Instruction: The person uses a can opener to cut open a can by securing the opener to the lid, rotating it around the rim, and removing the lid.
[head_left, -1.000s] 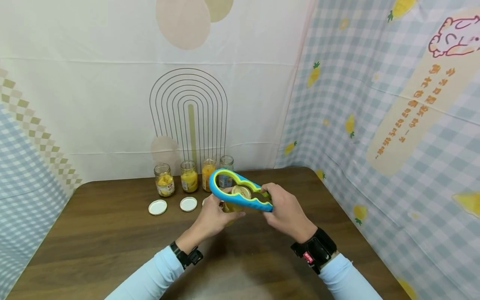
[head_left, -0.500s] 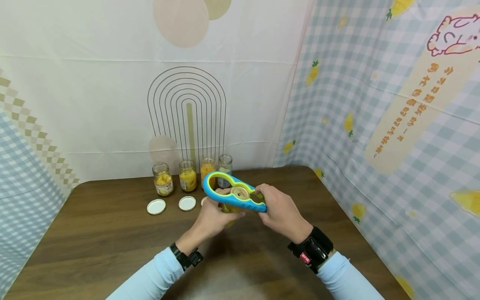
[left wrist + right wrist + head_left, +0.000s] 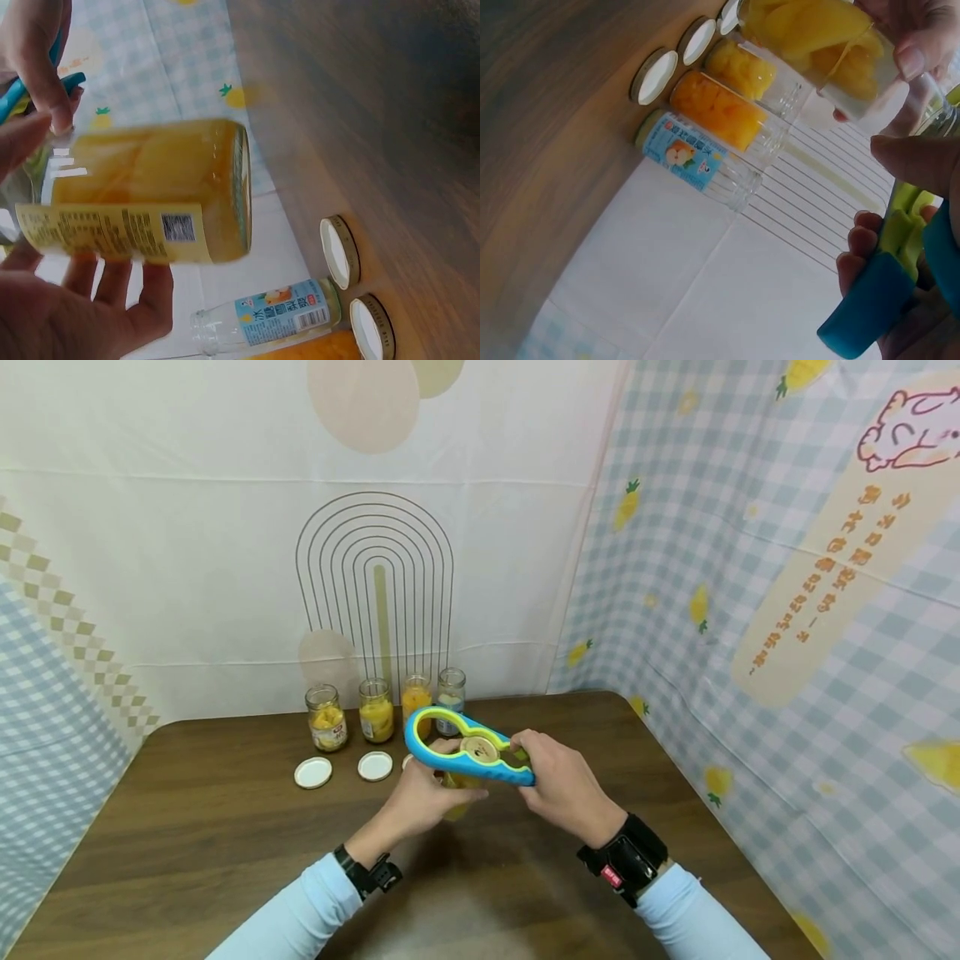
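My left hand (image 3: 420, 795) grips a glass jar (image 3: 150, 161) of yellow fruit pieces round its side, holding it above the table. In the left wrist view the jar shows a pale yellow label with a square code. A gold-coloured lid (image 3: 480, 748) tops it. My right hand (image 3: 564, 787) grips the handle end of a blue and lime-green jar opener (image 3: 455, 762). The opener's scalloped inner edge lies around the lid, its large round loop extending to the left over the left hand. In the right wrist view, fingers curl round the blue handles.
Behind the hands stand several lidless jars: two with yellow fruit (image 3: 327, 729), one with orange fruit (image 3: 720, 111), and a blue-labelled jar (image 3: 681, 154) with pale contents. White-lined lids (image 3: 312, 772) lie before them on the wooden table (image 3: 187, 827). Patterned cloths (image 3: 525, 568) hang behind and right.
The jar opener has shifted left and slightly down around the lid, my right hand moving with it. The left hand keeps its hold on the jar.
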The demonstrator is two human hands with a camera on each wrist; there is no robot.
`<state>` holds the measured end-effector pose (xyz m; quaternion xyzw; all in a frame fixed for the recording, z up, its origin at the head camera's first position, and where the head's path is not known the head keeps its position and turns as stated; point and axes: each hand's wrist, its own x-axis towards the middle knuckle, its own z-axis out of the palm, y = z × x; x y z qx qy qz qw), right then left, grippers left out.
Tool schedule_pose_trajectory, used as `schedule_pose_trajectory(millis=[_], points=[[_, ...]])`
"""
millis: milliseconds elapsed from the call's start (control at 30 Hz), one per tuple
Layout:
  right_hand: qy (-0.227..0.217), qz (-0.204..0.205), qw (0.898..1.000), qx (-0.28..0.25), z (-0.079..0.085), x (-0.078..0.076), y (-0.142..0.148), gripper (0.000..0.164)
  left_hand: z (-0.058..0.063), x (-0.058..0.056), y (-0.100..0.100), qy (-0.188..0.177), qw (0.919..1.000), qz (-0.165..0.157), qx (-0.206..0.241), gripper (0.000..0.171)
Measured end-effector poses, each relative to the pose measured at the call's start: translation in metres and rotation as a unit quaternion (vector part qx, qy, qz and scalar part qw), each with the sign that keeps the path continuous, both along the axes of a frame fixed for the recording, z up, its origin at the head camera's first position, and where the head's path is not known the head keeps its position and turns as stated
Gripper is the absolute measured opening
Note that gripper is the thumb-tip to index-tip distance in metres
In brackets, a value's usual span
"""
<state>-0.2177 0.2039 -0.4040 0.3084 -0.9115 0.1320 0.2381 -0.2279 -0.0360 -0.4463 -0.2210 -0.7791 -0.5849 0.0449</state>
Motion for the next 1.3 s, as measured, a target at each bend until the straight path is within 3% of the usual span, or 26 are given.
schedule_pose_trajectory(millis=[267, 433, 767, 900, 1033, 1300], points=[[0.006, 0.04, 0.999, 0.002, 0.003, 0.0, 0.005, 0.046, 0.002, -0.004, -0.013, -0.031, 0.9942, -0.103, 0.004, 0.059], [0.003, 0.063, 0.998, 0.012, 0.002, 0.001, 0.006, 0.049, 0.001, -0.003, -0.021, -0.017, 0.9872, -0.158, 0.001, 0.058], [-0.011, 0.069, 0.997, 0.017, -0.002, 0.007, 0.006, 0.048, -0.002, 0.0, -0.025, -0.024, 0.9814, -0.19, -0.007, 0.06], [-0.006, 0.068, 0.998, 0.009, -0.005, 0.008, 0.007, 0.049, -0.003, 0.0, -0.024, -0.038, 0.9824, -0.182, -0.016, 0.063], [0.01, 0.058, 0.998, -0.01, -0.008, 0.007, 0.013, 0.048, -0.002, -0.004, -0.02, -0.053, 0.9869, -0.149, -0.032, 0.065], [0.049, 0.008, 0.997, -0.059, -0.015, 0.009, 0.036, 0.048, 0.005, -0.029, 0.002, 0.002, 0.9938, -0.046, -0.101, 0.053]])
